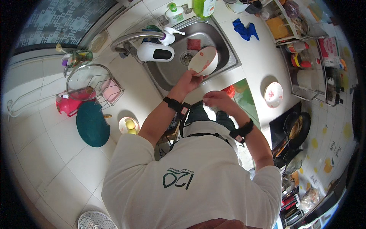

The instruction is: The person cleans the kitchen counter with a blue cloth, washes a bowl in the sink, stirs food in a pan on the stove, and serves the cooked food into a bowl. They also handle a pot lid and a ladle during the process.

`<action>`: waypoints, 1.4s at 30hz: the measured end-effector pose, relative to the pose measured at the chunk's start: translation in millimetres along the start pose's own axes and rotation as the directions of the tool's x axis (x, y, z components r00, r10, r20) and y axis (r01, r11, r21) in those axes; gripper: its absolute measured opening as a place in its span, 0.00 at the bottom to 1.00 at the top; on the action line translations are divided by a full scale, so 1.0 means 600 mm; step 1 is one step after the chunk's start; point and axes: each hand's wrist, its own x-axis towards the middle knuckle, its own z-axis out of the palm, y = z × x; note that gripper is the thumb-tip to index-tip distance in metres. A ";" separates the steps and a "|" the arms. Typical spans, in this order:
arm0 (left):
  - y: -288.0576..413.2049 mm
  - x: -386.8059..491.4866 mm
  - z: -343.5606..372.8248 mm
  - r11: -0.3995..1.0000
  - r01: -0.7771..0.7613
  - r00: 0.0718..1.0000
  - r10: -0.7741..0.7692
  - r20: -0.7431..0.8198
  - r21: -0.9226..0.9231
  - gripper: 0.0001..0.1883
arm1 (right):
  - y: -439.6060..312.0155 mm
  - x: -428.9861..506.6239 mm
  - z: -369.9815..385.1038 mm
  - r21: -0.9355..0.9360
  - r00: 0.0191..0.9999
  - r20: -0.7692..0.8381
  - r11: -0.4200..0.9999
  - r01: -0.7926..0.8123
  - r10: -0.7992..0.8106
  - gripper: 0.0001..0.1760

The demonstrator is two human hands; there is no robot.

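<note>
My left hand [190,82] grips the near rim of a white bowl [203,60] with red markings, tilted over the right part of the stainless-steel sink [228,54]. My right hand [218,100] is in front of the counter edge, its fingers bent and apart from the bowl; whether anything small is between them is hard to see. A red ribbed scouring pad [194,44] lies in the basin behind the bowl, near the drain strainer [187,58]. Above the basin's left side is a white faucet head [155,52] on a curved metal spout. No running water shows.
A blue cloth [246,29] and a small patterned dish [273,95] lie on the right counter, near a stove with a black wok [301,128]. Soap bottles [174,13] stand behind the sink. At left are a wire rack [110,91], a green board [93,124] and a bowl of yellow-green pieces [121,126].
</note>
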 end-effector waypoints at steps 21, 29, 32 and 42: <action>-0.026 0.009 0.095 0.830 -0.333 0.935 0.352 0.044 0.448 0.29 | -0.055 0.030 0.097 0.439 0.970 0.188 0.870 -0.224 0.155 0.20; 0.006 -0.010 0.038 0.907 -0.139 0.984 0.173 -0.051 0.398 0.31 | 0.019 0.025 -0.060 0.514 0.982 -0.015 0.844 -0.154 0.189 0.18; 0.016 -0.028 0.030 0.907 -0.126 0.984 0.165 -0.062 0.402 0.32 | 0.048 0.019 -0.105 0.541 0.954 -0.240 0.841 -0.022 0.179 0.17; 0.064 -0.051 -0.037 0.886 -0.022 0.985 0.099 -0.141 0.463 0.31 | 0.197 -0.043 -0.170 0.196 0.829 -0.540 0.980 -0.042 0.144 0.18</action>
